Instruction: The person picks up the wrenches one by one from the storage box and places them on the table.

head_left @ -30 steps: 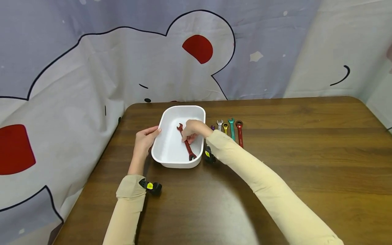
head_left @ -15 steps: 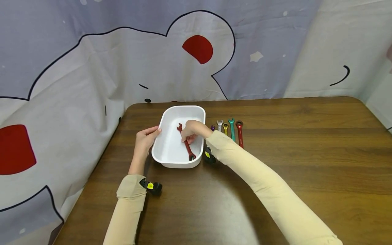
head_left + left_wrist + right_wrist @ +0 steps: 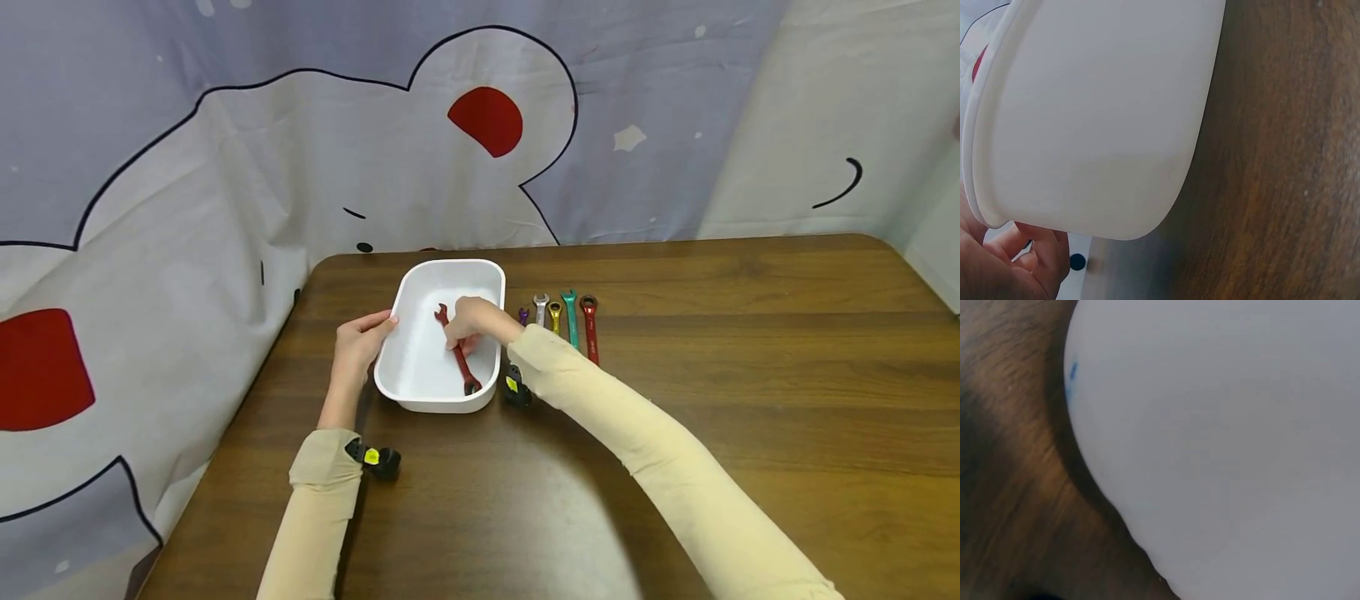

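Note:
A white plastic bin [image 3: 414, 354] stands on the wooden table. My left hand [image 3: 356, 346] grips its left rim, the thumb over the edge and the fingers outside against the wall. In the left wrist view, that hand [image 3: 1019, 262] shows at one corner of the bin [image 3: 1097, 125]. My right hand [image 3: 472, 320] reaches over the right rim and pinches a red wrench [image 3: 461, 362] near its middle. The wrench lies slanted inside the bin. Only the bin's outer wall [image 3: 1210, 456] fills the right wrist view, so hand and wrench are hidden there.
Right of the bin lies a row of wrenches: purple [image 3: 523, 316], silver [image 3: 541, 307], yellow [image 3: 555, 313], green [image 3: 572, 319] and red [image 3: 591, 333]. My right sleeve [image 3: 637, 425] hides some of their lower ends. A printed curtain [image 3: 337, 150] hangs behind the table [image 3: 750, 375].
Hardly anything differs. The whole view has shifted very slightly, while both hands keep their places on the bin and the red wrench.

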Tool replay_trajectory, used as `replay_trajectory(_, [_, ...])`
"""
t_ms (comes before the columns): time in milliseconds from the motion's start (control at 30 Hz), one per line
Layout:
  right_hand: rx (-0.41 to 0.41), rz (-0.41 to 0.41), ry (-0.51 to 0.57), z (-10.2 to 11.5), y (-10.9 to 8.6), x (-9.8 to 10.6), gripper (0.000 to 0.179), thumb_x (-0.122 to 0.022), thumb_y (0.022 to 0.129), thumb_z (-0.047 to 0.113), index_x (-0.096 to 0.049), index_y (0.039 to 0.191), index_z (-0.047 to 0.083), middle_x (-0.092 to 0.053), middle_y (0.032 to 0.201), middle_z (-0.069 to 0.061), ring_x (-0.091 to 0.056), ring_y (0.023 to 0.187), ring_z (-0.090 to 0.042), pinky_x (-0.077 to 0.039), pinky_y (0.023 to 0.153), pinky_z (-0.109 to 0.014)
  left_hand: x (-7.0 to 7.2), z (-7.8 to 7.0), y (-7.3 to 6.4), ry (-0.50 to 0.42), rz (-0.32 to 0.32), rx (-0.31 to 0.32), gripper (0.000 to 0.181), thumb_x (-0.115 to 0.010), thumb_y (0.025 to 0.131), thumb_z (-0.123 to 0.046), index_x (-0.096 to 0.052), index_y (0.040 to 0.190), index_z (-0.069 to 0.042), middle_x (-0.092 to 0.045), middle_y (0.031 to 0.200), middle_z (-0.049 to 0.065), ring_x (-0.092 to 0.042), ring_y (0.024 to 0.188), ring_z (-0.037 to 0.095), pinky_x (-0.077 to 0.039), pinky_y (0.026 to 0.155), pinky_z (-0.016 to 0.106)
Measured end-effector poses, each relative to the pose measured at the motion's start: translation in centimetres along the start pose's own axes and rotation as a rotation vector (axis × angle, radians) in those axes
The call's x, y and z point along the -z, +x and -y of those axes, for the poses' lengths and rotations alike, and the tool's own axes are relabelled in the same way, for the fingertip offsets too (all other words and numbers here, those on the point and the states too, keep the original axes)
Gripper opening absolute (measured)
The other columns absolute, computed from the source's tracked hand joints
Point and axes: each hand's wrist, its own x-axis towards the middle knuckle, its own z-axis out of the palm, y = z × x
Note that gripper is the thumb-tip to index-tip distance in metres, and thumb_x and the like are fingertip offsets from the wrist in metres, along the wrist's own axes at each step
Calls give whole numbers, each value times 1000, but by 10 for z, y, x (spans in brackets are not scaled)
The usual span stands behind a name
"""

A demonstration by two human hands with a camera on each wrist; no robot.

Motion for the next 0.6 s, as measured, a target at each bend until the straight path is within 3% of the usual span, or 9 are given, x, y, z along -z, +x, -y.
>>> replay_trajectory(367, [9,-13,26,-1,-2,-3,28,-73,82,16,-54,97,1,-58,56,-1,-55,43,-5,-46,50,-16,-2,-1,0,-14,-3,-5,40,-64,92,-22,-62,127,-3,-58,133,17,-58,113,24,-49,87,29])
replay_trajectory(600, [19,-22,20,1,-5,-4,25,-73,82,16,-55,93,3,-58,54,0,-55,43,-5,-44,48,-15,-2,0,-1,-23,-6,-1,40,-64,92,-21,-61,128,-3,-58,133,18,-58,114,26,-50,88,31])
